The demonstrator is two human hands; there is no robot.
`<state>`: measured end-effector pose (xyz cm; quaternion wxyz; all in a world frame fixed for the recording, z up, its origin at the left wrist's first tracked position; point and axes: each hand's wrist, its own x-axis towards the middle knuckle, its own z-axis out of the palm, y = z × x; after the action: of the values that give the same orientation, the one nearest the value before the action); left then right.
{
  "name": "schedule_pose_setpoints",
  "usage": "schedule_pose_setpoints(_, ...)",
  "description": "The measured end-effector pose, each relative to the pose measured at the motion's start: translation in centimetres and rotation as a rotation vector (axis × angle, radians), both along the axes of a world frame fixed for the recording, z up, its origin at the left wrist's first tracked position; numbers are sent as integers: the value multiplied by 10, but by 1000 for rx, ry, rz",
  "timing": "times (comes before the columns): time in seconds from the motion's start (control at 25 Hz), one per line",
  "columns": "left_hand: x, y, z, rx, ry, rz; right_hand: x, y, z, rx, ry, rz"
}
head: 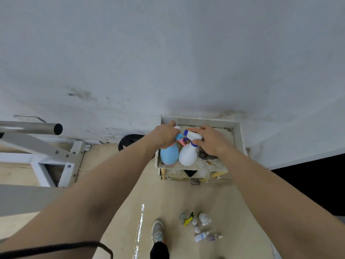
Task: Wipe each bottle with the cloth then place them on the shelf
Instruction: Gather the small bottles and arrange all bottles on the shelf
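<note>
On the shelf (236,139), left hand (168,136) grips blue bottle (169,154), right hand (211,142) white bottle (187,156).

Centre right of the frame, the white rimmed shelf tray (237,135) is crowded in front — a round pale-blue spray bottle (169,155) and a round white spray bottle (187,156) stand side by side, a dark crumpled cloth (205,154) beside them. Bare tray shows only at its back right corner.

Wall: scuffed white painted wall (168,53), grey smudges.
Floor: pale beige glossy floor (115,184) with a bright glare streak (141,221).
Left: white bolted metal frame (56,152) under a grey metal tube (28,128).
</note>
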<state>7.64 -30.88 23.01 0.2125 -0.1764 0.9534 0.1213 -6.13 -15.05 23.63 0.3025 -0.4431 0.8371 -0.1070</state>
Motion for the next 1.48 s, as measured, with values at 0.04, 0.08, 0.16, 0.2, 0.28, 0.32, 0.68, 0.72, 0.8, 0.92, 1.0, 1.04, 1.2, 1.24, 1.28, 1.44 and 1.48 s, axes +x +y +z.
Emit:
schedule_pose_setpoints(0.04, 1, 0, -3, -7, 15, 4, 1, -1, -3, -17, 2, -26)
schedule_pose_setpoints(0.08, 2, 0, -5, -7, 29, 9, 1, -1, -5, -31, 10, -45)
schedule_pose_setpoints(0.16, 2, -2, -5, 5, 49, 31, -1, -2, -7, -48, 20, -67)
schedule_pose_setpoints(0.2, 2, -3, -4, 11, 57, 44, -3, -3, -7, -52, 17, -78)
schedule_pose_setpoints(0.28, 4, -5, -2, 19, 64, 66, -7, -6, -6, -49, 11, -102)
schedule_pose_setpoints(0.32, 5, -4, -1, 21, 60, 73, -8, -7, -5, -42, 11, -109)
schedule_pose_setpoints(0.68, 11, 15, 5, -45, 60, 134, -16, 9, -5, -75, -42, -75)
schedule_pose_setpoints(0.72, 13, 17, 5, -55, 59, 141, -15, 13, -4, -77, -31, -77)
schedule_pose_setpoints(0.8, 17, 20, 3, -89, 60, 160, -11, 18, -2, -88, -15, -98)
schedule_pose_setpoints(0.92, 22, 29, 1, -150, 85, 211, -8, 30, 0, -85, -33, -141)
schedule_pose_setpoints(1.0, 25, 36, -1, -197, 119, 234, -5, 40, 2, -114, -29, -156)
schedule_pose_setpoints(1.04, 26, 39, -1, -211, 141, 253, -3, 45, 4, -135, -16, -164)
schedule_pose_setpoints(1.2, 26, 44, -7, -213, 188, 358, 3, 60, 7, -166, 79, -325)
schedule_pose_setpoints(1.24, 25, 45, -8, -196, 190, 378, 4, 64, 6, -156, 75, -367)
schedule_pose_setpoints(1.28, 24, 46, -8, -174, 185, 392, 4, 68, 6, -143, 56, -394)
schedule_pose_setpoints(1.44, 28, 57, 4, -118, 237, 444, 6, 87, 10, -121, -26, -430)
schedule_pose_setpoints(1.48, 28, 63, 10, -114, 320, 461, 7, 91, 11, -130, -56, -446)
